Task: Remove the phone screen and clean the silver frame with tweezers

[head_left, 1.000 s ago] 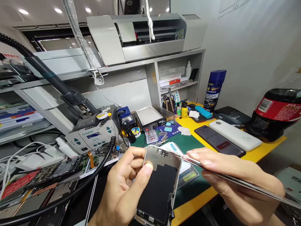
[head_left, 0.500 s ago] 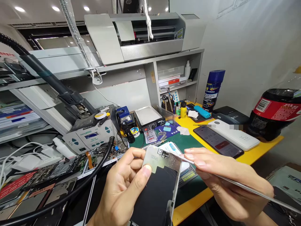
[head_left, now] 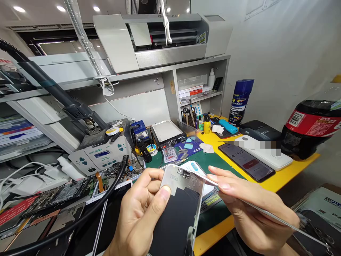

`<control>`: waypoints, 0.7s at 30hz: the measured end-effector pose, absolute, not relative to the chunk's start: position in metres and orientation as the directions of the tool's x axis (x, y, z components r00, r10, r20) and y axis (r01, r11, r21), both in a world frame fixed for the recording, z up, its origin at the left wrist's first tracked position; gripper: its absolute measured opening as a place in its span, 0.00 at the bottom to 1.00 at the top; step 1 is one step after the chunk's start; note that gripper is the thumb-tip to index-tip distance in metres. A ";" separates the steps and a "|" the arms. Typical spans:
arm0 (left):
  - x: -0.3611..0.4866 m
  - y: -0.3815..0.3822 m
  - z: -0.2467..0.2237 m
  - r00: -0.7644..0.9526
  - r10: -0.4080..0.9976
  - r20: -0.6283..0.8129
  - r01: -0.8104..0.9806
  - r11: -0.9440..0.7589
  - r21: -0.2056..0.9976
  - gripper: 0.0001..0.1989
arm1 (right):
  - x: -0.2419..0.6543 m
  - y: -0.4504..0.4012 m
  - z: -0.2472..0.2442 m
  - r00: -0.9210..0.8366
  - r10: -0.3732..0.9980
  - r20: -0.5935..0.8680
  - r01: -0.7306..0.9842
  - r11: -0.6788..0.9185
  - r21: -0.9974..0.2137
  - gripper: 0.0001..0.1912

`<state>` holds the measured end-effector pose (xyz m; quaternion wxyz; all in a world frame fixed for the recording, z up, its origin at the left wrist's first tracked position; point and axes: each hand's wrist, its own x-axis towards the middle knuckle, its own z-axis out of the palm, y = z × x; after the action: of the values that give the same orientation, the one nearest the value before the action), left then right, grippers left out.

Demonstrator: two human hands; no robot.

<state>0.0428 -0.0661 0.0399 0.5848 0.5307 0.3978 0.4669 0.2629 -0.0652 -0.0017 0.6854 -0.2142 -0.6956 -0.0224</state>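
Note:
My left hand [head_left: 141,217] grips a phone screen assembly [head_left: 173,222] by its upper left edge, thumb on top. Its inner side faces up: a bare metal plate at the top with a small camera cutout, and a black sheet below. My right hand [head_left: 255,213] is closed around a long, thin, flat metal tool [head_left: 311,234], whose exact kind I cannot make out. The tool's front end is at the assembly's upper right edge; whether it touches is unclear. Beneath both hands lies a green mat [head_left: 213,217].
A phone showing a timer [head_left: 246,161], a white power bank [head_left: 266,153], a cola bottle [head_left: 311,121] and a spray can [head_left: 241,103] stand at right. At left are a soldering station [head_left: 102,154], a black hose [head_left: 106,199] and loose phone parts [head_left: 64,217].
The right hand has shifted slightly left and its tool slopes down more steeply. The left hand keeps its hold on the screen assembly. The whole view has moved a little.

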 end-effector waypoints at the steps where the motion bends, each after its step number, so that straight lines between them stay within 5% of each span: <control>1: 0.044 -0.067 0.040 0.241 0.970 0.024 -0.139 0.010 0.990 0.16 | 0.263 -0.065 -0.003 0.026 0.267 0.963 0.326 0.909 -0.261 0.25; 21: 0.040 -0.065 0.033 0.309 0.949 0.065 -0.037 -0.056 0.998 0.13 | 0.253 -0.066 0.002 0.107 0.262 0.959 0.319 0.905 -0.283 0.26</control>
<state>0.0396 -0.0645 0.0326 0.5635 0.5805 0.3927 0.4372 0.2526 -0.0656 0.0025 0.7115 -0.2175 -0.6679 -0.0199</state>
